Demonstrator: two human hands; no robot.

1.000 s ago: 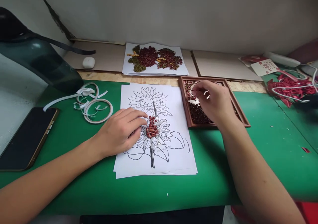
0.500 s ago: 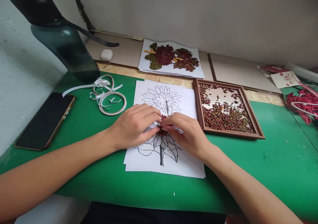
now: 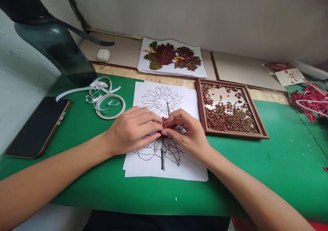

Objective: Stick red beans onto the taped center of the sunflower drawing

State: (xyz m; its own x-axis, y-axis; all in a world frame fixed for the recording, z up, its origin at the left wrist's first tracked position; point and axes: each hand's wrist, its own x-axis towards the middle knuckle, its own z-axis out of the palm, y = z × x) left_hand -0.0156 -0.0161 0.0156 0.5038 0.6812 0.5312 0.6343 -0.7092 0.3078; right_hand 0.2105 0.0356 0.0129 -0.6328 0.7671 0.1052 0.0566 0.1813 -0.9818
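My left hand [image 3: 134,128] and my right hand [image 3: 188,132] meet over the middle of a line drawing of flowers [image 3: 164,162] on white paper. Dark red beans [image 3: 164,119] lie on the lower flower's centre, partly covered by my fingers. The right thumb and forefinger are bent into a pinch at the beans. Against them, the left thumb and fingertips come close together. Whatever lies between the fingertips is too small to make out. To the right, a brown wooden frame [image 3: 237,135] holds many loose red and green beans [image 3: 228,118].
A phone [image 3: 38,127] and two tape rings [image 3: 110,106] with white strips lie at left. A dark bottle [image 3: 56,50] stands behind them. At the back are a white case [image 3: 103,55] and a finished bean picture [image 3: 170,57]. Red shredded material [image 3: 310,99] sits far right.
The whole view has shifted slightly left. My right forefinger is more arched and its fingertips have shifted a little at the beans; my left hand keeps nearly the same place on the paper.
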